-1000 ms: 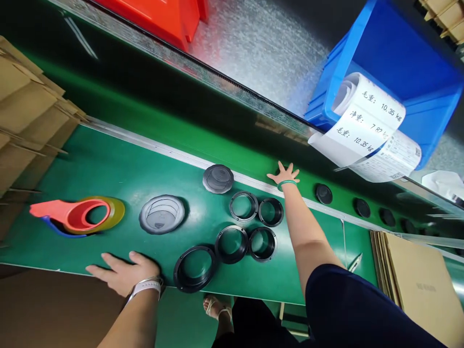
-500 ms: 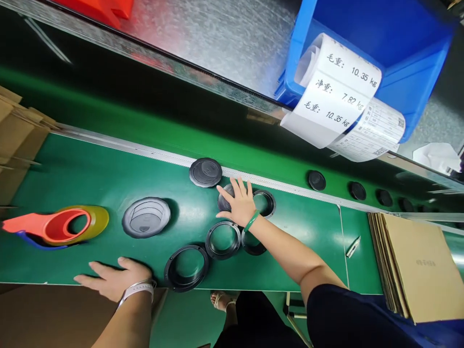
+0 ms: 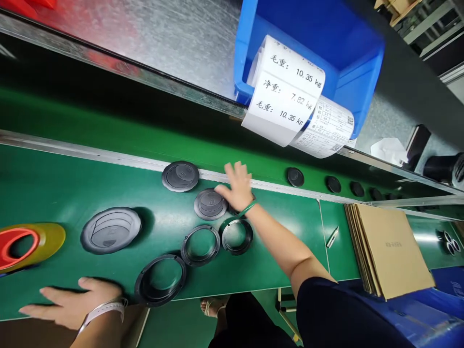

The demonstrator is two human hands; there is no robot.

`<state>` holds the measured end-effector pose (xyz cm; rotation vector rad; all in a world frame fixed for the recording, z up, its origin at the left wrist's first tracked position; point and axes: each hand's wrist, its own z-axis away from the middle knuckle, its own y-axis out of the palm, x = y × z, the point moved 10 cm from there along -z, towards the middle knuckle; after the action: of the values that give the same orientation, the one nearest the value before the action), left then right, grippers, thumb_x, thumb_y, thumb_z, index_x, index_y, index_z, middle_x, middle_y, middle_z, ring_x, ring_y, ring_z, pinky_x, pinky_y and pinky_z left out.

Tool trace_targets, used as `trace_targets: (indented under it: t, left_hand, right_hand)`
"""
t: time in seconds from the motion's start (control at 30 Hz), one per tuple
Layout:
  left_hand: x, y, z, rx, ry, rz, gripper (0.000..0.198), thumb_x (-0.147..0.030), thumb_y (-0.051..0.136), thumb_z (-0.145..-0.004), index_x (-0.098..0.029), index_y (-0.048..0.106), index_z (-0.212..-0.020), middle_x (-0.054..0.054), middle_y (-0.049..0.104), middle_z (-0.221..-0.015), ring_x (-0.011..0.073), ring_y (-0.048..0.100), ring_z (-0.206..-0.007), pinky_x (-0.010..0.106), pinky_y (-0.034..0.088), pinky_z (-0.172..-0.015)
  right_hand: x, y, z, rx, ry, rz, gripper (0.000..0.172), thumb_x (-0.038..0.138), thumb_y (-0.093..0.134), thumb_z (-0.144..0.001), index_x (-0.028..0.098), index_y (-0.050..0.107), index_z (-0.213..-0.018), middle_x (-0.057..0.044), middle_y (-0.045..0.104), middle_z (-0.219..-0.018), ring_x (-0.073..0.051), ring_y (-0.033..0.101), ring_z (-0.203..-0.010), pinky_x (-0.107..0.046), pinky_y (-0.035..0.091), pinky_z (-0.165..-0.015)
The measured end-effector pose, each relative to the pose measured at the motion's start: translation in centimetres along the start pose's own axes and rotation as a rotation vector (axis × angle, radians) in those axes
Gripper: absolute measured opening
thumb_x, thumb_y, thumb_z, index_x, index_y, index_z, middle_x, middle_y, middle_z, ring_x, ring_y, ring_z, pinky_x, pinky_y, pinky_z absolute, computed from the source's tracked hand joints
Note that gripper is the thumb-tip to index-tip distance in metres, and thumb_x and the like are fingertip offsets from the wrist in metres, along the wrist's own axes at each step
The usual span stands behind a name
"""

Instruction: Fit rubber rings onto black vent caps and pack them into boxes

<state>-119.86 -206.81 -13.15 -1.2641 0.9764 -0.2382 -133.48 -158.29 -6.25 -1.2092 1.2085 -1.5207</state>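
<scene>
My right hand (image 3: 237, 187), fingers spread and slightly blurred, is empty above the back edge of the green table. Just left of it a round black air vent (image 3: 210, 204) lies flat; a black ring is mostly hidden behind the wrist. Another round vent (image 3: 180, 176) rests across the metal rail, and a larger-looking one (image 3: 110, 230) lies further left. Black rings stand in a slanting row: one ring (image 3: 237, 237) below my right wrist, a middle ring (image 3: 200, 245), and a front ring (image 3: 160, 280). My left hand (image 3: 81, 300) lies open at the table's front edge, holding nothing.
Several round vents (image 3: 295, 177) sit on the green strip behind the metal rail (image 3: 108, 157). A tape dispenser (image 3: 32, 244) is at left. A small cutter (image 3: 332, 237) and stacked cardboard (image 3: 393, 249) are at right. Label rolls (image 3: 286, 92) hang from a blue bin (image 3: 362, 92) overhead.
The view has swung right, so things appear further left. My right hand has moved off the vent that it covered, toward the back rail. My left hand still lies open at the front edge.
</scene>
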Motion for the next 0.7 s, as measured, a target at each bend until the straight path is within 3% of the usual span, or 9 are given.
trace_targets:
  t: [0.07,0.17,0.23,0.3,0.4,0.47,0.53,0.6,0.7]
  left_hand:
    - [-0.2,0.0,0.0,0.005,0.006,0.017,0.084,-0.037,0.056,-0.085,-0.011,0.022,-0.158,0.027,0.011,-0.163,0.0452,0.021,-0.149,0.063,0.027,-0.117]
    - [-0.1,0.1,0.0,0.009,-0.035,0.001,0.082,-0.037,0.055,-0.086,-0.012,0.024,-0.157,0.026,0.012,-0.164,0.0454,0.024,-0.148,0.063,0.029,-0.116]
    - [-0.1,0.1,-0.1,0.001,-0.054,-0.011,0.080,-0.038,0.055,-0.086,-0.012,0.026,-0.157,0.025,0.014,-0.164,0.0453,0.026,-0.147,0.062,0.030,-0.116]
    - [-0.1,0.1,-0.1,-0.002,-0.060,-0.015,0.079,-0.038,0.055,-0.087,-0.012,0.027,-0.157,0.024,0.014,-0.164,0.0456,0.029,-0.146,0.061,0.030,-0.117]
    - [0.0,0.2,-0.1,0.008,-0.070,-0.024,0.080,-0.037,0.056,-0.087,-0.015,0.025,-0.157,0.023,0.013,-0.164,0.0463,0.031,-0.145,0.062,0.031,-0.115]
    - [0.0,0.3,0.0,0.015,-0.065,-0.022,0.082,-0.036,0.057,-0.085,-0.014,0.024,-0.157,0.024,0.013,-0.164,0.0454,0.027,-0.147,0.061,0.029,-0.116]
    - [-0.1,0.3,0.0,0.020,-0.054,-0.021,0.083,-0.036,0.057,-0.085,-0.013,0.024,-0.157,0.025,0.012,-0.164,0.0452,0.025,-0.147,0.061,0.028,-0.117]
    - [-0.2,0.2,0.1,0.020,-0.059,-0.027,0.083,-0.038,0.056,-0.085,-0.013,0.024,-0.157,0.025,0.012,-0.164,0.0465,0.029,-0.145,0.062,0.030,-0.116]
    - [-0.7,0.0,0.3,0.019,-0.069,-0.032,0.082,-0.038,0.055,-0.085,-0.013,0.024,-0.157,0.025,0.013,-0.164,0.0467,0.030,-0.145,0.063,0.031,-0.115]
  right_hand:
    - [-10.6,-4.5,-0.5,-0.122,0.496,0.069,0.087,0.074,0.048,-0.094,0.030,0.014,-0.161,-0.010,0.005,-0.164,-0.035,0.004,-0.148,-0.051,0.020,-0.115]
    - [-22.2,-7.9,0.0,-0.112,0.801,0.059,0.090,0.064,0.054,-0.095,0.019,0.014,-0.161,-0.028,0.006,-0.159,-0.045,0.013,-0.142,-0.066,0.022,-0.105]
    - [-27.2,-7.7,0.5,-0.035,0.901,0.013,0.087,0.057,0.061,-0.092,0.016,0.025,-0.159,-0.032,0.020,-0.152,-0.044,0.029,-0.135,-0.064,0.029,-0.100]
    - [-29.1,-6.9,0.9,0.019,0.912,-0.030,0.081,0.053,0.060,-0.092,0.013,0.032,-0.156,-0.034,0.032,-0.144,-0.042,0.038,-0.129,-0.059,0.033,-0.098]
    - [-25.8,-5.5,1.5,0.020,0.745,-0.070,0.076,0.047,0.058,-0.093,0.016,0.032,-0.157,-0.027,0.036,-0.144,-0.036,0.039,-0.130,-0.050,0.034,-0.103]
    - [-20.4,-4.2,2.3,0.023,0.539,-0.100,0.079,0.045,0.068,-0.087,0.028,0.034,-0.156,-0.014,0.036,-0.148,-0.029,0.037,-0.134,-0.041,0.032,-0.109]
    - [-13.8,-2.4,3.6,0.052,0.298,-0.126,0.092,0.049,0.084,-0.070,0.040,0.041,-0.151,-0.004,0.033,-0.152,-0.029,0.033,-0.137,-0.039,0.031,-0.113]
    - [-7.1,-0.9,5.2,0.048,-0.011,-0.111,0.098,0.054,0.086,-0.067,0.039,0.040,-0.152,-0.008,0.028,-0.154,-0.036,0.031,-0.138,-0.050,0.032,-0.112]
    - [-2.4,0.8,7.2,0.082,-0.186,-0.022,0.093,0.061,0.082,-0.074,0.039,0.038,-0.153,-0.010,0.021,-0.159,-0.041,0.020,-0.144,-0.061,0.022,-0.114]
